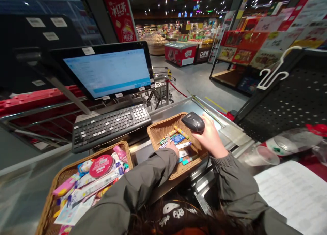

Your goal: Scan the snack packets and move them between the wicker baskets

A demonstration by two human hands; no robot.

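My right hand [211, 137] is wrapped round a black barcode scanner [193, 121], above the right side of a wicker basket [155, 127]. Down in that basket, my left hand [172, 147] has its fingers closed at the edge of a blue-and-white packet [178, 138]. Around it lie a yellow stick-shaped item [182, 132], a white tube-like item [184, 145] and a teal-ended item [187, 161]. My left palm is partly hidden by the grey sleeve.
A second wicker basket [53, 186] at left holds many small packets and a round red container [101, 165]. Behind stand a keyboard [111, 126] and a lit monitor [108, 71]. Printed paper [291, 194] and a plastic cup [264, 156] are at right.
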